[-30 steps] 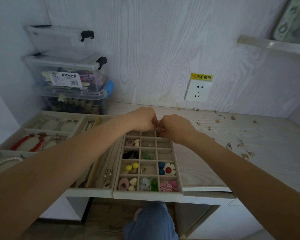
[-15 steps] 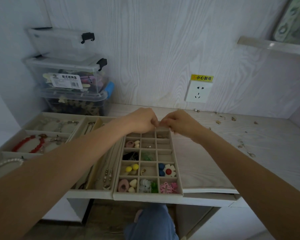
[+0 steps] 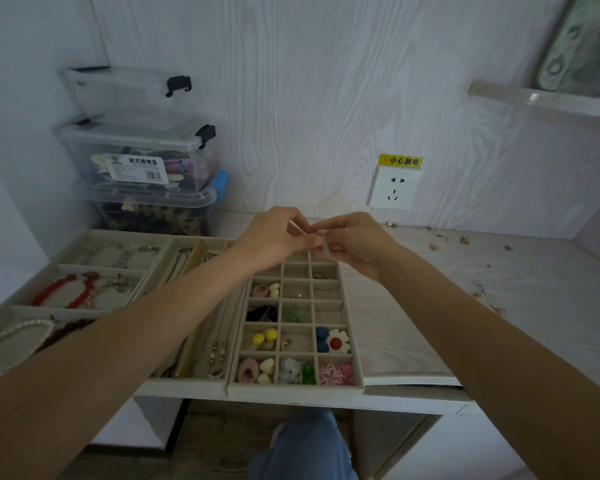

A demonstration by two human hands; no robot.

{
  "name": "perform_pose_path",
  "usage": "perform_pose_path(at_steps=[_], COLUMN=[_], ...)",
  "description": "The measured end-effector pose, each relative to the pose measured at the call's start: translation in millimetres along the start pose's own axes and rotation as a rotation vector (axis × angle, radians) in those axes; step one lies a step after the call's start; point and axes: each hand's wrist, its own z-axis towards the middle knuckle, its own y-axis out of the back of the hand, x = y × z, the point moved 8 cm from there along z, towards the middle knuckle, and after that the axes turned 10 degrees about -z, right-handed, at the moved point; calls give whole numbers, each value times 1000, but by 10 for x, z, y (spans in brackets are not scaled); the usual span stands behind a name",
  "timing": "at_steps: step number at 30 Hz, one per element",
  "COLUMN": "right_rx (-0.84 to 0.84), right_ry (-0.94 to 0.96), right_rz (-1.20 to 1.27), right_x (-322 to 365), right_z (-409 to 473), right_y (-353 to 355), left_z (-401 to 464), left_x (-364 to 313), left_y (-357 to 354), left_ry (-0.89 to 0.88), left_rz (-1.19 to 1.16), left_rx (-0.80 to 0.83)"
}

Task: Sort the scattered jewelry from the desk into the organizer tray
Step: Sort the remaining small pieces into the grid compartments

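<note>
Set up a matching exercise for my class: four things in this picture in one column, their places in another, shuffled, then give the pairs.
1. red bead bracelet
2. white flower with red centre
3. wall socket
4. clear storage boxes

A. back left corner of the desk
B. wall behind the hands
C. left tray
D. grid tray, right column

Pairs: 1-C, 2-D, 3-B, 4-A

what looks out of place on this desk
Small metal jewelry pieces lie scattered loose across the right side of the desk, outside the organizer tray. That tray also overhangs the desk's front edge.
</note>
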Motion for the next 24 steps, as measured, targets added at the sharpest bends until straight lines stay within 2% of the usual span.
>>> perform_pose_path(at_steps=[3, 6, 11, 16, 21, 24], right_rx=[-54, -11, 35, -64, -151, -187], right_ry=[-2, -6, -8, 62, 161, 191], right_rz=[-19, 69, 133, -91, -356, -479], right_x=[15, 28, 92, 149, 244, 314], right_z=[16, 19, 27, 95, 192, 275], right_y=[-75, -180, -251, -181, -104, -102], left_z=[-24, -79, -117, -127, -81, -34], left_x=[40, 89, 101, 116, 117, 172], left_y=[20, 81, 246, 297, 454, 536], left_ry=[86, 130, 142, 173, 121, 130], left_rz=[-38, -145, -134, -43, 180, 211], left_rx=[-16, -35, -57, 30, 9, -13])
